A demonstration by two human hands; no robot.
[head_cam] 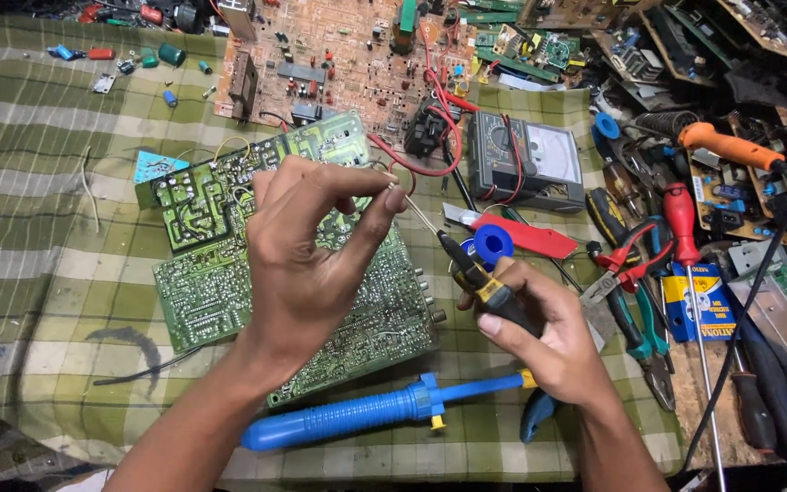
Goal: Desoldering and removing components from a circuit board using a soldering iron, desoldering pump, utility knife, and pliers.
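Soldering iron [466, 266], black w/ yellow band, sits in the right hand [539, 333]; fingers are closed around its handle, and its thin metal tip points up-left to the fingertips of the left hand [307, 260]. Left hand is raised over the green circuit board [220, 292], thumb and forefinger pinched together on sth very small, maybe a thin wire end; too small to tell exactly. Iron tip meets that pinch point, just above the board's upper right part.

Green board lies on a green checked cloth [38, 273], approx. in the centre of the table. Second, brown circuit board [339, 55] is behind it, w/ red wires [439, 137] going from it. Analog multimeter [526, 159] stands right of these wires. Blue desoldering pump [366, 415] lies on the cloth near both wrists, just in front of the green board. Blue solder spool [492, 244] is just behind the right hand. Further right: red-handled screwdriver [682, 223], pliers [635, 314], orange-handled tool [730, 146], many other parts in a heap.
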